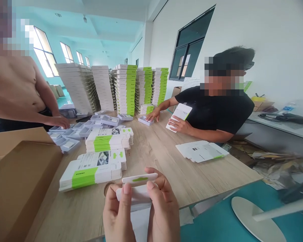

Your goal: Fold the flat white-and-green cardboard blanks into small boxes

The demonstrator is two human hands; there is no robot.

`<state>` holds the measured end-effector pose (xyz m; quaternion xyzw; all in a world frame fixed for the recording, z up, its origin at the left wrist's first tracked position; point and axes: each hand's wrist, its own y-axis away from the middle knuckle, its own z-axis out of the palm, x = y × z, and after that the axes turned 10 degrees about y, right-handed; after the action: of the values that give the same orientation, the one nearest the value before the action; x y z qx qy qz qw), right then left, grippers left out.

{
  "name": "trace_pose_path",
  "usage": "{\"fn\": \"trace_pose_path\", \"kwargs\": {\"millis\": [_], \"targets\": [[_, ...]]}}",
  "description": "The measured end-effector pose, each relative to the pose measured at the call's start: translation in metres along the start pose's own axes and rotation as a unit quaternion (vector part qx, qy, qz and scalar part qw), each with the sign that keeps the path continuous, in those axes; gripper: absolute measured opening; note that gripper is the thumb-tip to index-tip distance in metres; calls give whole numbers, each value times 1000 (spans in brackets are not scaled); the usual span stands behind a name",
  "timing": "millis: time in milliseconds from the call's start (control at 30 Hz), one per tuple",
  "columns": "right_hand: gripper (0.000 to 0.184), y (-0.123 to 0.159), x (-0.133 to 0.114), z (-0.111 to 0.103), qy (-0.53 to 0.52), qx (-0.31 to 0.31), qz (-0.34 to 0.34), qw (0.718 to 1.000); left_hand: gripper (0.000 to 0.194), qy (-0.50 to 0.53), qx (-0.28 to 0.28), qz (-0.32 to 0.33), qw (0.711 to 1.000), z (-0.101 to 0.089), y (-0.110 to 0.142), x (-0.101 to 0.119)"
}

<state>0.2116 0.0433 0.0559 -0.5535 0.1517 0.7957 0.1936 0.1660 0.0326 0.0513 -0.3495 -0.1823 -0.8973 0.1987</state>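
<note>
Between my hands, at the near edge of the table, is a white cardboard box (140, 198) with a green hanger-hole tab at its far end. My left hand (117, 211) grips its left side, thumb on the end flap. On the right side my right hand (163, 205) does the same, its thumb pressed on the flap and fingers behind the tab. The lower part of the box is partly hidden by my palms. Just beyond my left hand lie two stacks of flat white-and-green cartons, a nearer stack (91, 171) and a farther stack (108, 139).
Tall stacks of boxes (126, 89) stand at the back. White plastic trays (69, 145) lie at left near a co-worker's hand (60, 121). Another co-worker (217, 111) holds a carton (183, 112) and touches a tray. Flat cartons (203, 151) lie right; an open brown box (40, 174) stands left.
</note>
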Motion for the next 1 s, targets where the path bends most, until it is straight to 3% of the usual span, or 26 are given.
{"fn": "trace_pose_path", "kwargs": {"millis": [100, 200, 333, 500, 633, 767, 867, 1000], "targets": [[25, 0, 0, 2, 15, 13, -6, 1000, 63, 7, 14, -21, 1000, 2, -1, 7], [16, -1, 0, 2, 12, 34, -24, 999, 63, 8, 16, -3, 1000, 4, 1, 5], [7, 1, -2, 0, 34, 14, -62, 997, 57, -4, 9, 66, 998, 7, 2, -2], [19, -2, 3, -10, 108, -35, -117, 987, 45, -90, -36, 157, 983, 0, -5, -5], [16, -12, 20, -25, 135, -56, -222, 964, 40, -164, -94, 207, 960, -21, -21, -11], [17, -21, 26, -33, 170, -82, -344, 920, 39, -207, -107, 230, 945, -32, -30, -13], [16, -23, 22, -33, 198, -96, -360, 907, 43, -241, -102, 238, 935, -27, -26, -10], [10, -20, 18, -28, 207, -75, -353, 909, 43, -228, -85, 222, 944, -15, -18, -4]]}}
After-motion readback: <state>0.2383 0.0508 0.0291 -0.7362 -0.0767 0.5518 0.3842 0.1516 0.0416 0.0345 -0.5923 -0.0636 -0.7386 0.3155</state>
